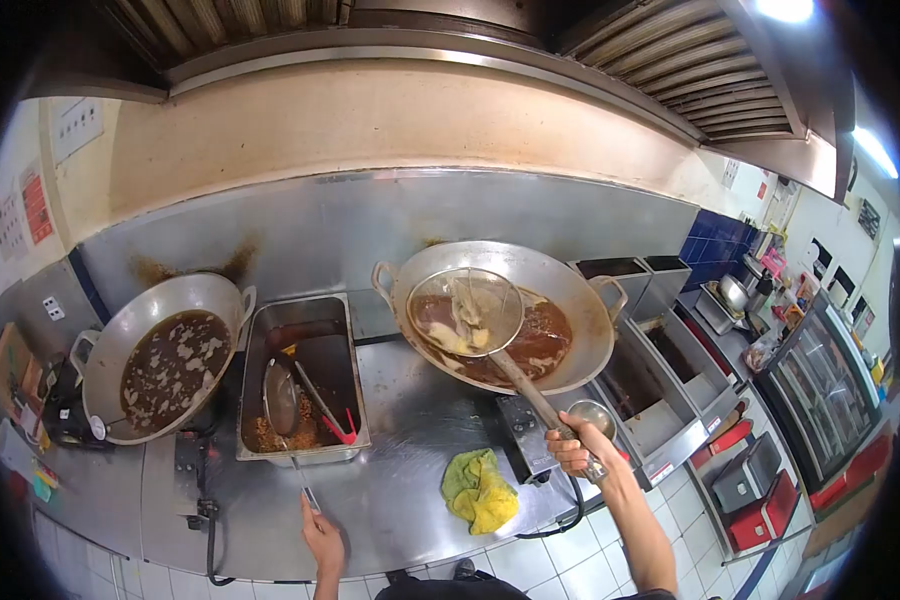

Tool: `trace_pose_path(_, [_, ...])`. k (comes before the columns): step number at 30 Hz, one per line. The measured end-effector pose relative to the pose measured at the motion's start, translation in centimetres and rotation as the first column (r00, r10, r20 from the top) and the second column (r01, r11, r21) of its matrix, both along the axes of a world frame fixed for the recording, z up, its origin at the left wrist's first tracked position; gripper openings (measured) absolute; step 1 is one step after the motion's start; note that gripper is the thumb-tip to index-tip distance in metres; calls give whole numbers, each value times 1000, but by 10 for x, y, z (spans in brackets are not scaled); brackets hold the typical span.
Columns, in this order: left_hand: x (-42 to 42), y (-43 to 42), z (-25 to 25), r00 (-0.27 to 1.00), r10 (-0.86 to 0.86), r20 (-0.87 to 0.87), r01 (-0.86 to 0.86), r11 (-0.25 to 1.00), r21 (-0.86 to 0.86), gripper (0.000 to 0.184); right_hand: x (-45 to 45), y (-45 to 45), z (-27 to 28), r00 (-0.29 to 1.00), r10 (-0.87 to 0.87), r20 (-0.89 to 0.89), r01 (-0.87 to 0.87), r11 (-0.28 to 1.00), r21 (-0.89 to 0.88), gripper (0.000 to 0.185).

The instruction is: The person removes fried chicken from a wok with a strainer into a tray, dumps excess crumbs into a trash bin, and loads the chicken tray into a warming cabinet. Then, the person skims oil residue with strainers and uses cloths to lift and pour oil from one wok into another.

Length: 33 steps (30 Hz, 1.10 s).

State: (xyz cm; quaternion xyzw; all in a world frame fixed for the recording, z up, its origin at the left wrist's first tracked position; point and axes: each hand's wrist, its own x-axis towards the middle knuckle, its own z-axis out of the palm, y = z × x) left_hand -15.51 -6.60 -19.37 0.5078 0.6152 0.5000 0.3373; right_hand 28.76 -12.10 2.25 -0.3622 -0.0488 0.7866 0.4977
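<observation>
My right hand is wrapped round the handle of a large wire skimmer. The skimmer's round mesh holds pale, battered-looking pieces and lies over the brown oil in the right wok. At the lower left, my left hand grips the handle end of a small strainer. That strainer's head rests in a rectangular steel tray with brown crumbs and dark liquid. Red-tipped tongs lie in the same tray, beside the strainer.
A left wok holds dark oil with floating bits. A yellow-green cloth lies near the counter's front edge. Right of the right wok are steel fryer wells, with a small metal bowl nearer me. A range hood hangs overhead.
</observation>
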Motion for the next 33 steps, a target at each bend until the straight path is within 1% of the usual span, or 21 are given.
trace_pose_path(1, [1,-2,4,1000,5,-7,-5,1000,5,50,-3,5,-7,1000,5,-7,-5,1000,5,39])
trace_pose_path(3, [6,-6,12,1000,-3,31,4,1000,-7,49,-12,13,-15,975,-22,-221,28,999,24,41])
trace_pose_path(4, [8,-6,13,1000,-4,23,4,1000,-1,49,-22,14,-11,979,-88,-184,94,995,24,38])
trace_pose_path(5, [10,-8,13,999,-6,36,6,1000,-10,47,-25,16,-15,978,-86,-190,93,995,28,38])
trace_pose_path(7, [12,-13,10,999,2,46,-1,1000,-12,46,-30,17,-26,937,-82,-339,113,991,72,41])
trace_pose_path(9, [16,-14,8,999,23,28,-22,999,-23,46,-42,10,-31,914,-145,-380,173,984,40,44])
trace_pose_path(11, [23,-15,12,999,36,36,-36,999,-8,46,-44,4,-44,908,-114,-404,178,976,125,46])
trace_pose_path(12, [24,-19,13,998,37,45,-37,999,-9,46,-47,-2,-48,907,-104,-409,168,978,123,46])
trace_pose_path(14, [28,-20,12,996,75,55,-75,997,-15,46,-57,-9,-51,971,-152,-186,192,956,222,48])
trace_pose_path(15, [34,-19,11,992,102,74,-100,995,-27,46,-58,-10,-55,978,-162,-128,188,954,232,49])
trace_pose_path(18, [33,-15,0,994,105,25,-103,993,-52,45,-61,-16,-57,979,-160,-127,186,955,229,51])
trace_pose_path(20, [33,-12,1,993,120,-11,-121,991,-61,45,-73,-26,-54,973,-226,-43,230,940,253,52])
trace_pose_path(22, [37,-14,0,989,139,-41,-142,987,-81,45,-89,-35,-49,970,-237,45,220,945,242,54])
trace_pose_path(23, [36,-14,1,986,120,-119,-130,988,-80,45,-98,-40,-45,969,-237,74,213,945,247,55])
trace_pose_path(24, [32,-14,2,975,96,-200,-114,990,-82,44,-104,-45,-44,974,-217,70,194,949,248,55])
trace_pose_path(25, [30,-17,6,972,111,-207,-129,989,-76,44,-112,-49,-44,981,-176,84,150,956,251,55])
trace_pose_path(27, [33,-17,13,980,139,-146,-148,988,-54,43,-124,-50,-41,991,-87,98,58,962,266,56])
trace_pose_path(28, [29,-15,6,979,145,-141,-155,986,-63,43,-133,-50,-41,987,-73,140,32,961,276,56])
trace_pose_path(30, [17,-7,-15,972,146,-185,-143,989,30,42,-154,-45,-37,980,-48,191,-6,961,275,56])
trace_pose_path(31, [14,-9,-12,971,157,-180,-156,988,19,42,-165,-42,-37,977,-23,210,-35,962,271,55])
trace_pose_path(33, [6,4,1,990,115,-77,-119,991,-62,43,-188,-37,-45,975,12,223,-74,959,273,54])
